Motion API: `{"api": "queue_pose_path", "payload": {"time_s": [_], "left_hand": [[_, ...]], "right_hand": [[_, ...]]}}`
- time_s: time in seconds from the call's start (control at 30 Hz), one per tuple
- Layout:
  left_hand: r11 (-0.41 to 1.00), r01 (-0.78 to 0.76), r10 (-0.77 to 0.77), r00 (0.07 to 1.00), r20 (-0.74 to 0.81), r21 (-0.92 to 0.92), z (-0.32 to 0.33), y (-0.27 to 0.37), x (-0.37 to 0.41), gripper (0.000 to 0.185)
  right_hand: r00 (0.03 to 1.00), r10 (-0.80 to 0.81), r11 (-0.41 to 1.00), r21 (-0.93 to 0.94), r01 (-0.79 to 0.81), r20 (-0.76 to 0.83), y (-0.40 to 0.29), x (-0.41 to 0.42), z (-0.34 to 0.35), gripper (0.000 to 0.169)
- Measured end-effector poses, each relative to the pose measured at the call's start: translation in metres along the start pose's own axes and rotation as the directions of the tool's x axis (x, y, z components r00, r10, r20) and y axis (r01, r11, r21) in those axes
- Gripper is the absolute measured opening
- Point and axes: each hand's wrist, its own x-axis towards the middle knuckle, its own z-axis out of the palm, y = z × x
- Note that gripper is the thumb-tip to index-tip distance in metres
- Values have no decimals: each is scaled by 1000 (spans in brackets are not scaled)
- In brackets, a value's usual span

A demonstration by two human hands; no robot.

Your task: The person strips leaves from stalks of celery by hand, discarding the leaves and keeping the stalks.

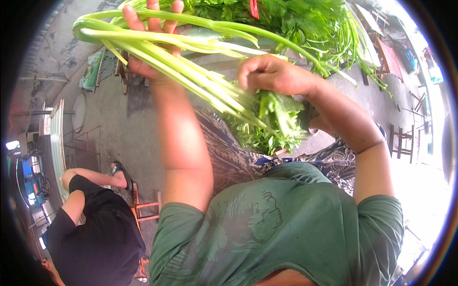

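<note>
A bunch of long pale-green celery stalks, bent double at its left end, lies across the palm of my left hand. The fingers of that hand stick up past the stalks. To the right, my right hand is curled beside the stalks, its fingers bent inward and slightly blurred. Whether anything is pinched in it I cannot tell. Just below it are blurred celery leaves, at the lower ends of the stalks. More cut leaves are heaped between my knees.
A big pile of leafy celery fills the far side, with a red strip on it. At lower left a person in black sits near a wooden stool. Another stool stands at right on the concrete floor.
</note>
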Motion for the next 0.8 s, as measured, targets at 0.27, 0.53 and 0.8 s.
{"api": "queue_pose_path", "payload": {"time_s": [0.27, 0.53, 0.8], "left_hand": [[968, -160, 187, 973, -135, 191, 4, -3, -6, 44], [959, -226, 256, 951, -175, 170, 3, -9, -3, 44], [944, -240, 299, 914, -276, 228, 4, -10, -4, 45]], "right_hand": [[912, -263, 665, -744, -65, -314, -24, -46, 20, 21], [899, -245, 802, -596, -23, -364, 3, -17, 14, 24], [894, -230, 887, -461, 29, -386, 8, -6, 37, 17]]}}
